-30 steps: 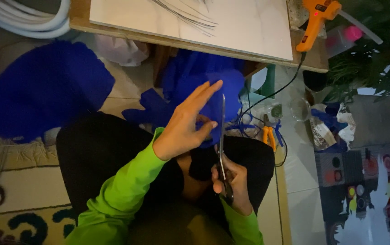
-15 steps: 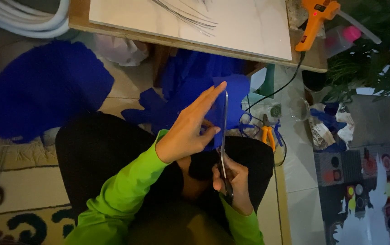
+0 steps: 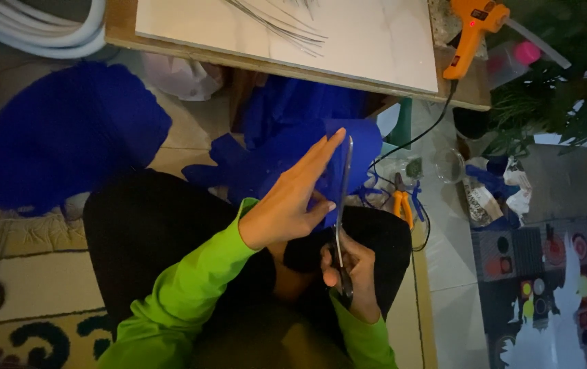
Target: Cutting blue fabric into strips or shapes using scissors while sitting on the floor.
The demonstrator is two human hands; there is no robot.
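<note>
Dim indoor light, brightest at twelve o'clock where the pale desk (image 3: pixel 293 41) top catches it. The frame darkens toward six o'clock, the lap lost in shadow. The green sleeve (image 3: pixel 184 294) and blue sheet (image 3: pixel 293 143) look oversaturated. Detail is soft and grainy throughout, with murky corners at three and nine o'clock.

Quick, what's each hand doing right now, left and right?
Left hand: open, fingers flat against the blue sheet.
Right hand: closed around the scissors handles, blades up along the sheet.
</note>
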